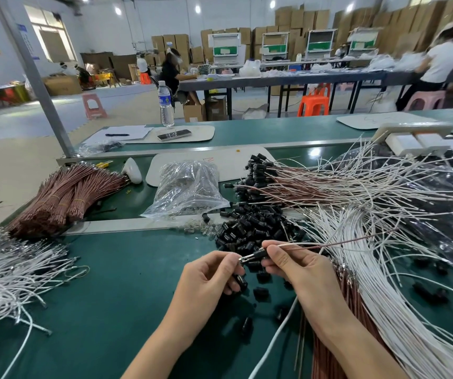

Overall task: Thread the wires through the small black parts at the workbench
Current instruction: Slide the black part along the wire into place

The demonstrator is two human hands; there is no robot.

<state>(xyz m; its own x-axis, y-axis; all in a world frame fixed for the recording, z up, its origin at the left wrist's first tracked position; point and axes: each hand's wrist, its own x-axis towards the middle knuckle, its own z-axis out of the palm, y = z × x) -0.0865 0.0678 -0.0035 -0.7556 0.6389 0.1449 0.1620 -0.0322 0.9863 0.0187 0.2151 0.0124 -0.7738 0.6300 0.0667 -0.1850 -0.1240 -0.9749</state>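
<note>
**Hand state.** The left hand (209, 272) had its fingers curled, with thumb and forefinger pinching the metal terminals (243, 259) at the end of a wire pair (315, 245). The right hand (296, 266) had thumb and forefinger closed on the same pair, just behind a small black part (259, 254) that sat on the wires. The part lay between the two hands, and the terminals projected from it toward the left hand. The pair, one white wire and one brown, ran out past the right hand and stood clear of the green workbench (110, 296).

**Adjacent items.** A second black part (241, 281) lay against the curled lower fingers of the left hand. It could not be determined whether it was gripped.

**Stock.**
- Loose black parts (250, 233) were heaped just beyond both hands.
- White wires (370, 269) fanned out beside the right hand, with brown wires (326, 351) beneath the right forearm.
- Wires already carrying black parts (288, 184) lay farther out, beyond the heap.
- A clear plastic bag (187, 187) sat beyond the left hand.
- Banded brown bundles (66, 192) and loose white wires (9, 269) lay well out to the left.
</note>
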